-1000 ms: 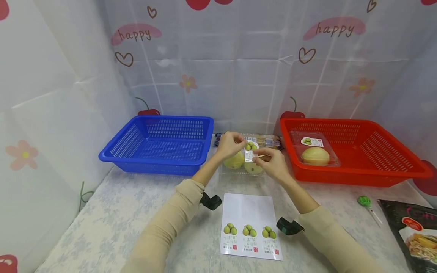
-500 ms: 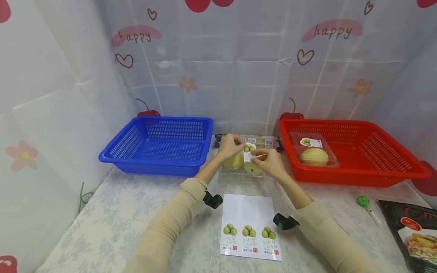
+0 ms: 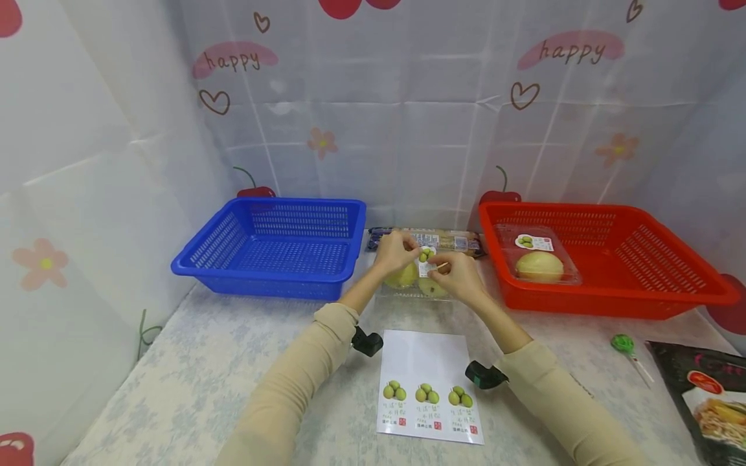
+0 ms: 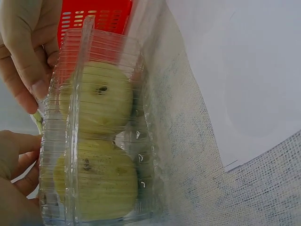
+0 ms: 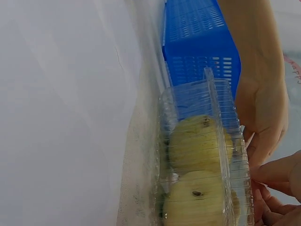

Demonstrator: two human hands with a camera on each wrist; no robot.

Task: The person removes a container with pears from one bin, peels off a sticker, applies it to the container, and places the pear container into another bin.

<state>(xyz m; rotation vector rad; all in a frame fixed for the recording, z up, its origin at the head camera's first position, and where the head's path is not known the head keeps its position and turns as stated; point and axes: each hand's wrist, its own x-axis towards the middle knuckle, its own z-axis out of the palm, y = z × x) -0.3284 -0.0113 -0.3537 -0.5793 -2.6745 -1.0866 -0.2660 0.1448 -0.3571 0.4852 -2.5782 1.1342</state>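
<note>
A white label [image 3: 427, 268] printed with green pears is over the lid of a clear plastic box [image 4: 136, 42]. Inside the box are yellow-green pears [image 4: 96, 176]. My left hand [image 3: 396, 252] pinches the label near its upper left edge. Lower down, my right hand [image 3: 460, 277] pinches its right edge between thumb and fingers. In the left wrist view the label is nearly edge-on, so whether it touches the lid cannot be told. The right wrist view has both hands close together over the lid, the right hand [image 5: 287, 181] partly cut off.
A blue basket [image 3: 268, 288] stands left, a red basket [image 3: 588, 301] right with another labelled box [image 3: 565, 262]. Behind lies a long packaged item [image 3: 460, 243]. In front are a label sheet [image 3: 424, 356], a green lollipop [image 3: 622, 343] and a black food bag [image 3: 670, 362].
Both hands stay over the box with the label between them. The label has shifted only slightly, and the left forearm has moved a little to the right.
</note>
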